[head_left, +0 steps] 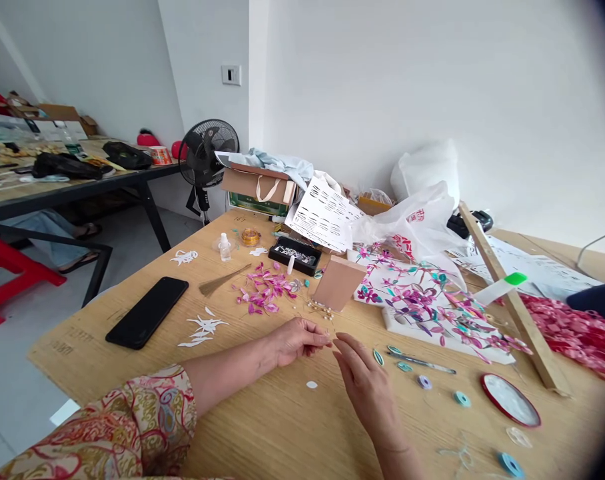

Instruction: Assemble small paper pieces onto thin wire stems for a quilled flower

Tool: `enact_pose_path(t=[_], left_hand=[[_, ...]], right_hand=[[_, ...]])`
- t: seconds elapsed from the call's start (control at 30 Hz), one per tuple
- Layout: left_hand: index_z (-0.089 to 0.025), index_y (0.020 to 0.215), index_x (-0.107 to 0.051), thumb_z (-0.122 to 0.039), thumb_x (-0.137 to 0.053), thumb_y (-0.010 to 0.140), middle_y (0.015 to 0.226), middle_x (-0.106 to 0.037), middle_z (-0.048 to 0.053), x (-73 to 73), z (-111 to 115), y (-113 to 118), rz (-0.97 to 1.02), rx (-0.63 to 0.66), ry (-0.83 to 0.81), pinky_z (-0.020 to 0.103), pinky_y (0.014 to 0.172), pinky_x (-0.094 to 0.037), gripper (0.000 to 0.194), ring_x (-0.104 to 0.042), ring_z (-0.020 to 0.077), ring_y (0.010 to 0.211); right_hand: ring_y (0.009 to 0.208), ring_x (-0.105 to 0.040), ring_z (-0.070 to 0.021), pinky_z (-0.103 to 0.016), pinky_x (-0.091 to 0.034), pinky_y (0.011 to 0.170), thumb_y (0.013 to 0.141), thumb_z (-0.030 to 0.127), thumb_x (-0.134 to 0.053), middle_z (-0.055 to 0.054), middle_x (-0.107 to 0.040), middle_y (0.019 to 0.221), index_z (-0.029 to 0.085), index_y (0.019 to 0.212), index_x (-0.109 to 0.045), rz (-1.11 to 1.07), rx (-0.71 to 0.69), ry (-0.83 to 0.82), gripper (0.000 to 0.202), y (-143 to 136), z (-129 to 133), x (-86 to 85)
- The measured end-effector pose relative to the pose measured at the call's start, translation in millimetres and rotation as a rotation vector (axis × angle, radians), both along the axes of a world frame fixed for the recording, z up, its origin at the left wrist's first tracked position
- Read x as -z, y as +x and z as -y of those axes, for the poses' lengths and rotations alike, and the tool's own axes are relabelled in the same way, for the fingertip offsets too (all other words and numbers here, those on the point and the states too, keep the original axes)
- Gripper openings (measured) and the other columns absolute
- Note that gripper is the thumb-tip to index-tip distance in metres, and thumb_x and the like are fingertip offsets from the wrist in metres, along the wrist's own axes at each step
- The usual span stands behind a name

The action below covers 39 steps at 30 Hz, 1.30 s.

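Over the middle of the wooden table (252,413), my left hand (301,341) pinches something small and pale that I cannot make out. Close on its right is my right hand (365,383), fingers bent and pressed together near the left fingertips; what they hold is hidden or too small to name. A small white oval (311,385) lies below the hands. Pink petals (267,290) and a brown upright board (338,283) stand or lie beyond them. Teal leaf shapes (404,367) and a pen (427,363) are to the right of my right hand.
A black phone (147,312) and white petal pieces (202,329) lie left. Pink and teal flower sprays (432,293), a wooden bar (515,303), thread spools (461,399) and a red-rimmed dish (510,399) are right. A black tray (295,255) sits behind the petals.
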<state>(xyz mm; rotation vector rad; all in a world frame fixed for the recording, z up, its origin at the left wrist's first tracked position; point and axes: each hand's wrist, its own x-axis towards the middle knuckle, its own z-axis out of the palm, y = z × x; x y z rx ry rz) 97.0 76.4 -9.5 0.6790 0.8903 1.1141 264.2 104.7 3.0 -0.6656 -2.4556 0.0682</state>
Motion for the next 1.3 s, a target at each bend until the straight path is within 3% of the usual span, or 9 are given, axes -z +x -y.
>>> enact_pose_path(t=[0.3,0.5,0.57,0.67,0.87,0.97,1.1,1.17,1.3], left_hand=[[-0.010,0.061,-0.059,-0.027,-0.065,0.062,0.052,-0.048,-0.003,-2.1,1,5,-0.183,-0.003,0.070,0.020,0.049,-0.025,0.018,-0.037,0.0048,0.048],[-0.013,0.069,-0.062,-0.022,-0.049,0.078,0.068,-0.052,0.002,-2.8,5,7,-1.038,-0.124,0.725,0.022,0.063,-0.035,0.018,-0.047,0.0109,0.068],[-0.012,0.072,-0.061,-0.020,-0.041,0.083,0.070,-0.053,0.004,-2.1,7,6,-1.255,-0.101,0.909,0.023,0.066,-0.036,0.024,-0.047,0.0123,0.071],[-0.013,0.074,-0.061,-0.020,-0.036,0.085,0.071,-0.053,0.004,1.4,6,5,-1.358,-0.109,0.962,0.023,0.067,-0.037,0.027,-0.047,0.0124,0.071],[-0.015,0.068,-0.064,-0.023,-0.057,0.073,0.067,-0.054,0.000,5.3,-1,7,-0.874,-0.193,0.519,0.020,0.063,-0.037,0.012,-0.049,0.0092,0.066],[-0.012,0.063,-0.062,-0.027,-0.062,0.065,0.060,-0.052,-0.001,2.8,-3,6,-0.524,-0.186,0.229,0.021,0.055,-0.033,0.015,-0.044,0.0075,0.056],[-0.010,0.062,-0.060,-0.033,-0.067,0.058,0.050,-0.048,-0.004,-0.5,-1,2,-0.142,-0.074,0.038,0.020,0.048,-0.025,0.024,-0.038,0.0046,0.046],[-0.010,0.062,-0.060,-0.032,-0.068,0.057,0.048,-0.048,-0.004,-2.0,0,0,-0.045,-0.007,0.010,0.020,0.047,-0.022,0.023,-0.038,0.0043,0.045],[-0.010,0.064,-0.062,-0.029,-0.069,0.055,0.048,-0.048,-0.003,-3.9,1,-2,0.033,0.087,-0.025,0.021,0.047,-0.021,0.022,-0.037,0.0045,0.044]], right_hand=[[0.068,-0.060,-0.0132,-0.022,-0.045,0.059,0.082,0.016,-0.037,-0.003,-0.063,0.075,0.020,0.080,-0.057,-0.083,0.056,-0.253,0.021,2,-2,1.0],[0.041,-0.049,-0.0110,-0.021,-0.039,0.042,0.072,0.032,-0.050,0.004,-0.051,0.045,0.020,0.061,-0.053,-0.321,0.284,-0.847,0.016,-6,-1,-2.3],[0.037,-0.047,-0.0105,-0.020,-0.038,0.037,0.071,0.035,-0.050,0.004,-0.050,0.043,0.020,0.058,-0.050,-0.350,0.276,-0.923,0.020,-7,-3,-1.2],[0.036,-0.047,-0.0103,-0.020,-0.037,0.035,0.069,0.038,-0.051,0.004,-0.050,0.043,0.019,0.057,-0.048,-0.364,0.272,-0.951,0.023,-7,-6,2.1],[0.037,-0.048,-0.0112,-0.021,-0.039,0.038,0.072,0.037,-0.051,0.004,-0.050,0.041,0.019,0.063,-0.053,-0.340,0.322,-0.885,0.020,-1,-8,2.6],[0.047,-0.055,-0.0134,-0.024,-0.043,0.047,0.075,0.034,-0.050,0.000,-0.057,0.054,0.019,0.074,-0.057,-0.338,0.391,-0.586,0.016,5,-5,-7.1],[0.076,-0.061,-0.0160,-0.025,-0.048,0.065,0.080,0.024,-0.047,-0.006,-0.063,0.089,0.021,0.089,-0.057,-0.198,0.149,-0.130,0.014,6,0,-12.3],[0.084,-0.060,-0.0156,-0.024,-0.048,0.068,0.083,0.018,-0.043,-0.007,-0.061,0.098,0.021,0.098,-0.055,-0.054,0.025,-0.059,0.020,4,0,-7.8],[0.085,-0.060,-0.0145,-0.023,-0.048,0.067,0.084,0.012,-0.035,-0.007,-0.061,0.100,0.021,0.099,-0.053,0.051,-0.005,-0.031,0.025,4,-3,1.9]])
